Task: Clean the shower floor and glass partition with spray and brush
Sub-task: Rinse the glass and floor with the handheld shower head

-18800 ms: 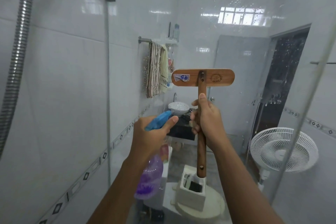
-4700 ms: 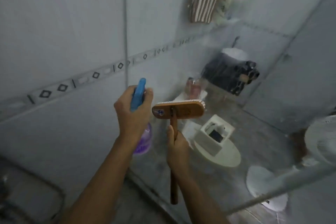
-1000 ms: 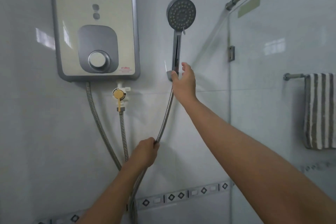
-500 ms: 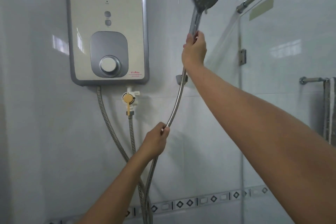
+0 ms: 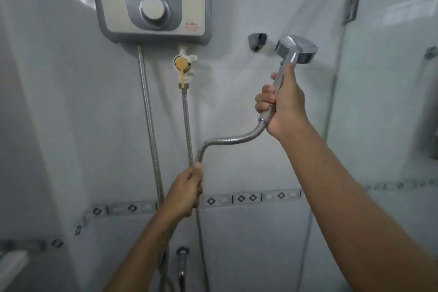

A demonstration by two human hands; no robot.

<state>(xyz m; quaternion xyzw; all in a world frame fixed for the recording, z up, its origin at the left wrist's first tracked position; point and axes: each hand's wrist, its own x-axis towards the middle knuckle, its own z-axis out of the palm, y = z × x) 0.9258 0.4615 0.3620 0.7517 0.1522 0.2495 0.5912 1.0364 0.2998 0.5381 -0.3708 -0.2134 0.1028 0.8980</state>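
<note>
**Rinse Preparation Observed**

Right grip point(image 5: 284, 104) clasped the shower head point(image 5: 296, 48) by its handle, beside the empty wall holder point(image 5: 257, 41). Left grip point(image 5: 187, 192) clenched the hose point(image 5: 227, 138), apparently managing slack. Glass partition point(image 5: 379, 102) stood right. Neither spray nor brush was visible.

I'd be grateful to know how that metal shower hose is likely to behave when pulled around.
Probably floppy: the hose bends in an S-curve between the left hand and the right hand gripping the shower head. Its ribbed metal surface likely gives fair grip. The slack below may swing or snag.
</note>
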